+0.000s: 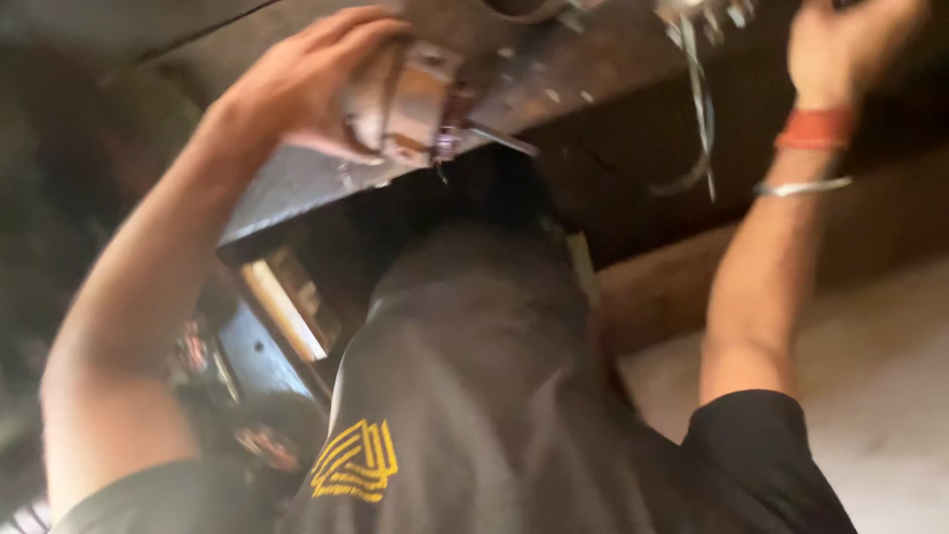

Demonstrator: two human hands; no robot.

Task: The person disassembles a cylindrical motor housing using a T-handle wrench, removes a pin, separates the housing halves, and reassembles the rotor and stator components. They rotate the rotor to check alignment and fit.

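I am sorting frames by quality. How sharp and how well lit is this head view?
Head view: soft with motion blur throughout; the right hand at the top edge is smeared, the left hand on the metal part a little clearer; lighting is dim, the left side falls into deep shadow, and the pale wall is brightest.

A black short-sleeved shirt [474,396] of smooth, faintly shiny cloth covers the torso, its sleeves ending high on both upper arms. On the chest sits a yellow emblem of angled parallel stripes [356,460], with a small line of yellow lettering beneath it, too blurred to make out. The forearms are bare. One wrist carries an orange-red woven band [817,129], and just below it a thin silver metal bangle [801,187]
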